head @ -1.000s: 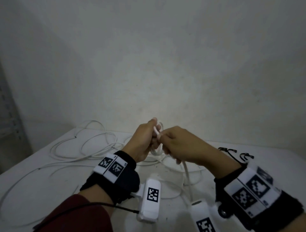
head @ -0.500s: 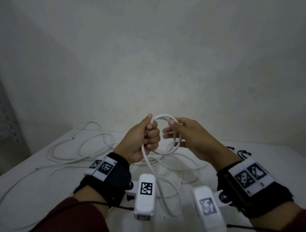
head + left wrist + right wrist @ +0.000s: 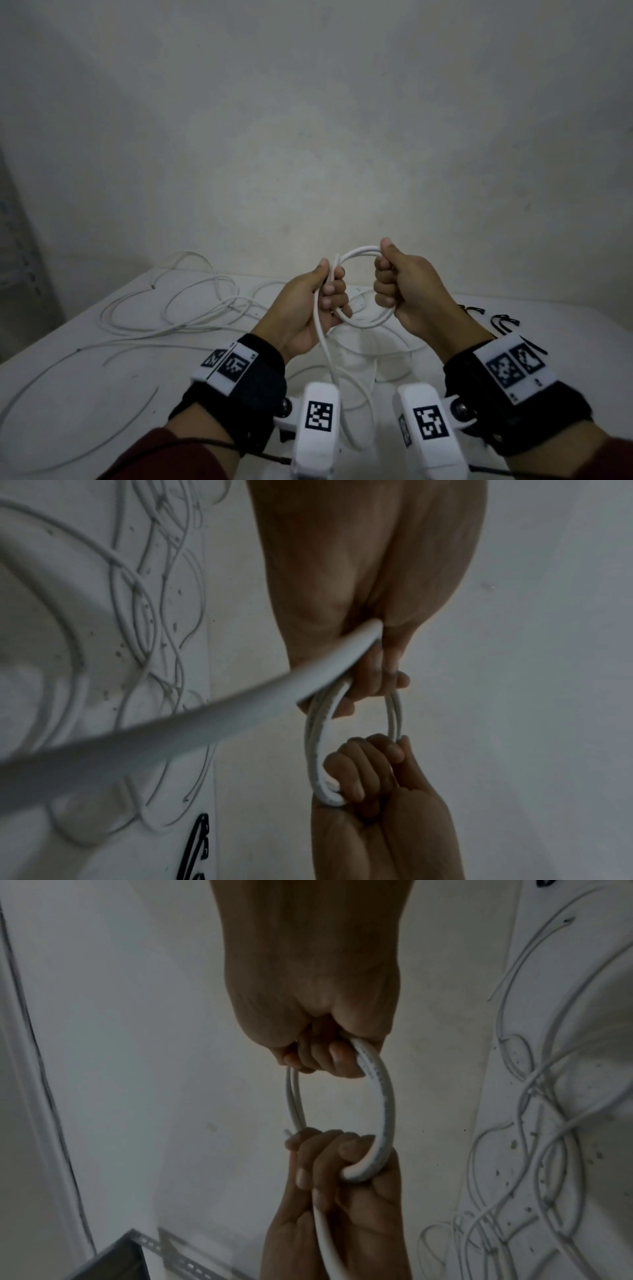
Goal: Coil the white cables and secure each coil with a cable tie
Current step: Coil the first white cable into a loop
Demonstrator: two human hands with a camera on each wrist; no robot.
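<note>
A small coil of white cable of about two turns is held up above the table between both hands. My left hand grips its left side, with the cut end poking up past my fingers. My right hand grips the right side in a fist, thumb on top. The cable's tail runs down from my left hand to the table. The left wrist view shows the coil between my left hand and right hand. The right wrist view shows the coil likewise.
More loose white cables sprawl over the white table at the left and under my hands. Black cable ties lie at the right near my right wrist. A grey wall stands behind, and a metal rack beside the table.
My hands were pressed together on the cable a second ago. They have moved apart, opening the loop into a round coil, and my right hand has closed into a fist on its right side.
</note>
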